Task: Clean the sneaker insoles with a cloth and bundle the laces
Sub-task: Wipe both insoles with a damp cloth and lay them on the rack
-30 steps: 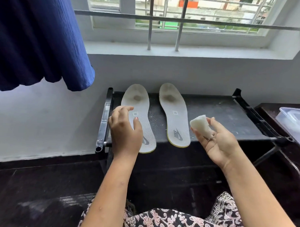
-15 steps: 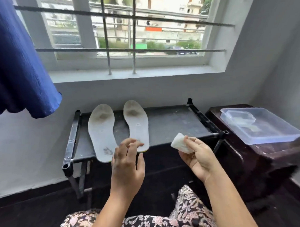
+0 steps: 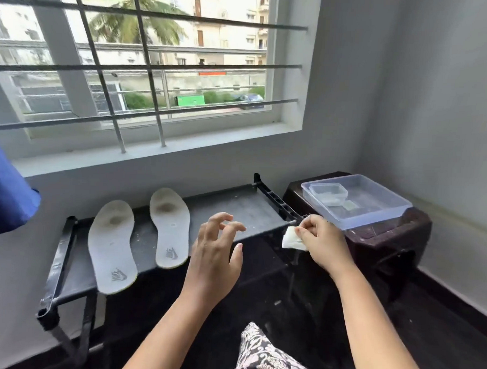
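Two flat, grey, dirt-stained insoles, left insole (image 3: 112, 246) and right insole (image 3: 170, 227), lie side by side on one black metal rack (image 3: 236, 209). Long axes run front to back, printed logo ends toward the person and overhanging the front edge. Left hand (image 3: 215, 255) hovers with fingers spread and loosely bent, holding nothing. Right hand (image 3: 320, 242) pinches one small white folded cloth (image 3: 291, 238) beside the rack's right end. One clear plastic tub (image 3: 374, 213) sits on a dark stool (image 3: 387, 236).

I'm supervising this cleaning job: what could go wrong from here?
The left insole and right insole overhang the rack's front edge; wiping without the empty left hand pinning them could slide one onto the floor. The right hand, pinching the cloth, is close to the clear tray on the stool; a careless swing might knock it.
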Motion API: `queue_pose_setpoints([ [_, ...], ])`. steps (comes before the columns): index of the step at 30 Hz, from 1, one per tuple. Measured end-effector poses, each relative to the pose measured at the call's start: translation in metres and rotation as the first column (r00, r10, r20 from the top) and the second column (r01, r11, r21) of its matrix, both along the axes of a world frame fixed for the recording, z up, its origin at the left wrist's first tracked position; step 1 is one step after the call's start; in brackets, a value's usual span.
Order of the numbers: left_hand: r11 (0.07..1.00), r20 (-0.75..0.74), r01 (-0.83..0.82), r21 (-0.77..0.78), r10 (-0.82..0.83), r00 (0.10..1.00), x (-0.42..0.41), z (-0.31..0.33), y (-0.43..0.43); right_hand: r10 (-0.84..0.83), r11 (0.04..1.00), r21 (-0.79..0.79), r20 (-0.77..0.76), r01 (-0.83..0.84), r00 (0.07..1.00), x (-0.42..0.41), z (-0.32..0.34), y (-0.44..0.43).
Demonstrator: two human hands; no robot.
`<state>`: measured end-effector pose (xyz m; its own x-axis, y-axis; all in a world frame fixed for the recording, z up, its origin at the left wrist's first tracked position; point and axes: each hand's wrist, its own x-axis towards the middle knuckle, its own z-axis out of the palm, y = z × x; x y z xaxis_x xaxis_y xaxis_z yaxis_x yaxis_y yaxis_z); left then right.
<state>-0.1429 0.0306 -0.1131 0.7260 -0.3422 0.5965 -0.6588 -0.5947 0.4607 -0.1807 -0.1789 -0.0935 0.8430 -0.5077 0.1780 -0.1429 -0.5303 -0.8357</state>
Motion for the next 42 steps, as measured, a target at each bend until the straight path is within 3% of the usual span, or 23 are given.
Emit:
queue_pose_setpoints([
  [6, 0.989, -0.009, 0.04, 0.14, -0.039, 0.999, 0.032, 0.004, -0.026, -0.105, 0.989, -0.116, -0.087, 0.095, 0.991, 0.025, -0.003, -0.06],
  [11, 0.971, -0.059, 0.113, 0.209, -0.103, 0.993, 0.067, 0.0, -0.064, -0.007, 0.972, 0.232, -0.063, 0.021, 0.998, 0.056, 0.006, -0.117],
  [14, 0.962, -0.101, 0.166, 0.217, -0.147, 0.984, 0.09, -0.005, -0.094, -0.047, 0.961, 0.273, -0.038, 0.056, 0.998, 0.082, 0.012, -0.151],
  [16, 0.954, -0.11, 0.202, 0.221, -0.181, 0.977, 0.104, -0.007, -0.114, -0.149, 0.983, 0.103, -0.064, 0.155, 0.987, 0.101, 0.01, -0.169],
  [18, 0.948, -0.111, 0.233, 0.219, -0.213, 0.971, 0.118, -0.011, -0.133, -0.245, 0.955, -0.189, -0.066, 0.229, 0.967, 0.122, 0.001, -0.187],
  [20, 0.945, -0.121, 0.252, 0.209, -0.231, 0.965, 0.129, -0.015, -0.148, -0.218, 0.913, -0.372, -0.09, 0.171, 0.972, 0.142, -0.011, -0.205],
  [24, 0.943, -0.14, 0.277, 0.183, -0.254, 0.957, 0.144, -0.024, -0.169, -0.151, 0.835, -0.54, -0.415, -0.11, 0.897, 0.167, -0.031, -0.227],
  [26, 0.945, -0.149, 0.277, 0.174, -0.253, 0.956, 0.147, -0.029, -0.173, -0.173, 0.772, -0.604, -0.498, -0.197, 0.849, 0.171, -0.031, -0.228],
  [30, 0.94, -0.168, 0.287, 0.185, -0.258, 0.951, 0.144, -0.034, -0.176, -0.141, 0.836, -0.502, -0.589, -0.223, 0.796, 0.175, -0.034, -0.235],
  [33, 0.937, -0.17, 0.291, 0.193, -0.261, 0.95, 0.135, -0.034, -0.175, -0.097, 0.876, -0.447, -0.533, -0.182, 0.841, 0.178, -0.034, -0.234],
  [37, 0.939, -0.184, 0.294, 0.179, -0.261, 0.947, 0.122, -0.031, -0.173, -0.076, 0.931, -0.364, -0.282, -0.034, 0.956, 0.174, -0.032, -0.229],
  [42, 0.944, -0.21, 0.29, 0.155, -0.256, 0.944, 0.106, -0.024, -0.167, -0.17, 0.939, -0.311, -0.05, 0.147, 0.984, 0.155, -0.029, -0.213],
])
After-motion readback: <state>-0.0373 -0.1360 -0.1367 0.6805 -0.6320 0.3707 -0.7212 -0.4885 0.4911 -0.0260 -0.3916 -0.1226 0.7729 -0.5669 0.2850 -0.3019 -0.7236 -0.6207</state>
